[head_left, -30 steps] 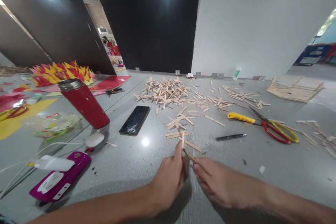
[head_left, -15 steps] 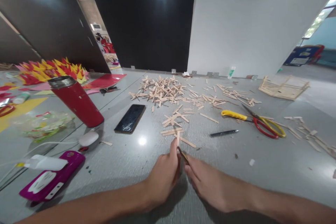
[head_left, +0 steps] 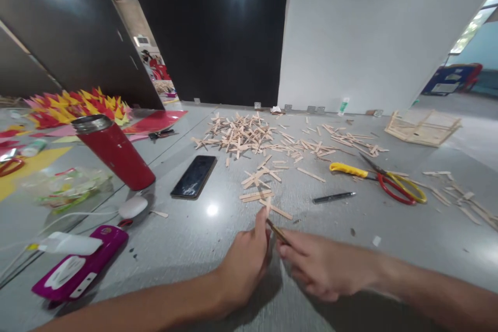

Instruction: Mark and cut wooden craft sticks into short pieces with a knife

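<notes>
My left hand (head_left: 249, 257) is closed on a flat wooden craft stick (head_left: 268, 204), which points up and away from me between thumb and fingers. Closed beside it, my right hand (head_left: 319, 262) grips a slim brownish knife-like tool (head_left: 277, 231). The tool's tip meets or nearly meets the stick at my left thumb; its exact kind is unclear. Just beyond my hands lie a loose craft stick (head_left: 281, 212) and a pair of sticks side by side (head_left: 254, 196). A large heap of cut sticks (head_left: 241, 132) spreads farther back.
Left of the sticks are a black phone (head_left: 193, 176), a red flask (head_left: 116, 153), a white mouse (head_left: 133, 206) and a purple device (head_left: 81, 264). On the right lie a pen (head_left: 333, 197), a yellow-handled tool (head_left: 350, 169), scissors (head_left: 397, 187) and a stick frame (head_left: 424, 129).
My right hand has drawn slightly right and away from my left, and more of the tool shows. The left hand still holds the stick. The view has shifted slightly.
</notes>
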The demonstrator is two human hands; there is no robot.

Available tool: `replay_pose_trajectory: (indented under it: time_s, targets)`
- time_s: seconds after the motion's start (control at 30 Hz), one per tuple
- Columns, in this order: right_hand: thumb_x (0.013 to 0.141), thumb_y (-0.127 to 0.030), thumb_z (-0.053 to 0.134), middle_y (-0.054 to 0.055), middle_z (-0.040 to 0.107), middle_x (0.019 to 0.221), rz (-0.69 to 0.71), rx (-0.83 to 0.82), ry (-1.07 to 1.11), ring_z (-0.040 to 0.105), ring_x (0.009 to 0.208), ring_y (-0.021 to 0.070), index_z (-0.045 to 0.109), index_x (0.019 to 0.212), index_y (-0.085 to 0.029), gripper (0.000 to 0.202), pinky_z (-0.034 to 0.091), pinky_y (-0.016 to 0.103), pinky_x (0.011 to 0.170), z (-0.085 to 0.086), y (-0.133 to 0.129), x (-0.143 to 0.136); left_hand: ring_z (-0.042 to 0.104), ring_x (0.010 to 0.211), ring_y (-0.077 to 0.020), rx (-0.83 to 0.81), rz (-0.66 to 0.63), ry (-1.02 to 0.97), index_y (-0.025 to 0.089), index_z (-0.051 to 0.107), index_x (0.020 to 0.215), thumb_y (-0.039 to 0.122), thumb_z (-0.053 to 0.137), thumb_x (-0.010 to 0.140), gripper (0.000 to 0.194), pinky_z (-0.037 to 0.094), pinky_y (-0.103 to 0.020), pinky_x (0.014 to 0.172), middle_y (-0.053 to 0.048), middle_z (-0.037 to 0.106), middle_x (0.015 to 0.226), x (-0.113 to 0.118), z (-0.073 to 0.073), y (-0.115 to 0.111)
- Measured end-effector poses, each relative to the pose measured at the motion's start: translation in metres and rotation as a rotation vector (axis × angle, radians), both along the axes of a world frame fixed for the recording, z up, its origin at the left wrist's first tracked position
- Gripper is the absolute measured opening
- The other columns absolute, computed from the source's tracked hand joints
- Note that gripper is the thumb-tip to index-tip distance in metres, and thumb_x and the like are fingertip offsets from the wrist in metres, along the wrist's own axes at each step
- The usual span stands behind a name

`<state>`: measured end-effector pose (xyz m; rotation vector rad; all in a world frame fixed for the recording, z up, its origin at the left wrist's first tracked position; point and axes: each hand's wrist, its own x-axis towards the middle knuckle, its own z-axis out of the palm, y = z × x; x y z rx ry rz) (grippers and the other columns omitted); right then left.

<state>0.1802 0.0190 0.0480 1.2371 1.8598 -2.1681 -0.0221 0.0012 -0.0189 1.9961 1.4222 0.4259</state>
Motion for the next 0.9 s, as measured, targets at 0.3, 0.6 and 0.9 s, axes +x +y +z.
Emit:
replay_pose_trajectory:
  time_s: [0.3, 0.6, 0.9]
  targets:
    - [0.108, -0.058, 0.053, -0.013, 0.038, 0.065, -0.018, -0.293, -0.024, 0.027, 0.042, 0.0046, 0.038, 0.106, -0.031, 0.031, 0.029, 0.010, 0.038, -0.009, 0.016, 0.002, 0.074, 0.078, -0.0307, -0.004, -0.027, 0.027, 0.005, 0.024, 0.167, 0.010, 0.045, 0.097, 0.072, 0.054, -0.037, 0.072, -0.019, 0.079, 0.095, 0.004, -0.003, 0.004]
    - [0.112, -0.046, 0.050, -0.011, 0.040, 0.065, -0.031, -0.318, -0.067, 0.025, 0.042, 0.0042, 0.045, 0.112, -0.029, 0.017, 0.028, 0.007, 0.034, -0.004, 0.021, 0.007, 0.067, 0.075, -0.0266, 0.028, -0.041, 0.011, 0.009, 0.030, 0.166, 0.009, 0.050, 0.094, 0.075, 0.053, -0.036, 0.074, -0.015, 0.077, 0.091, 0.004, -0.008, 0.004]
    - [0.111, -0.046, 0.050, -0.012, 0.038, 0.067, -0.040, -0.252, -0.074, 0.027, 0.044, 0.0054, 0.044, 0.106, -0.030, 0.018, 0.032, 0.009, 0.037, -0.007, 0.012, 0.003, 0.063, 0.069, -0.0218, 0.043, -0.062, -0.115, 0.012, 0.028, 0.165, 0.011, 0.051, 0.093, 0.075, 0.049, -0.030, 0.067, -0.007, 0.072, 0.085, 0.005, -0.010, 0.009]
